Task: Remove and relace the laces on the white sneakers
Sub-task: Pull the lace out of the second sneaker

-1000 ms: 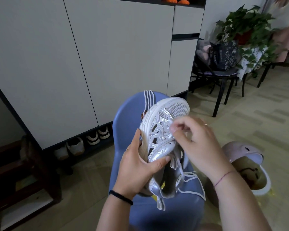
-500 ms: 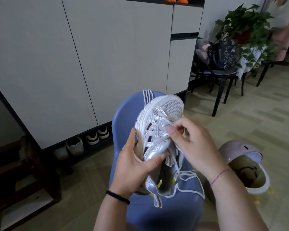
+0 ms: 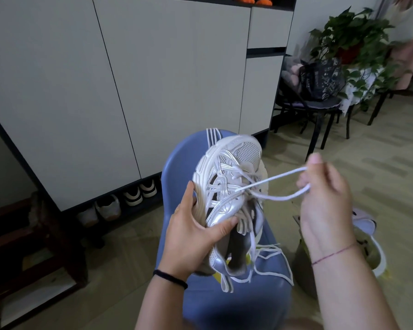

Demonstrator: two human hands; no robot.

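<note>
Above the seat of the blue moulded plastic chair (image 3: 236, 303), the person's left hand (image 3: 191, 236) grips the white and silver mesh sneaker (image 3: 227, 186) around its sole and side, toe pointing up toward the chair's back. To the right of the chair, the right hand (image 3: 324, 201) holds a loop of round white shoelace (image 3: 275, 176) in curled fingers, stretched from the sneaker's eyelets. Loose lace ends lie on the chair's seat.

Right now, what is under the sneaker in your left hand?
A blue chair, with slack lace trailing onto its seat. A yellow object shows below the heel; the sneaker and left hand cover the rest of it.
</note>
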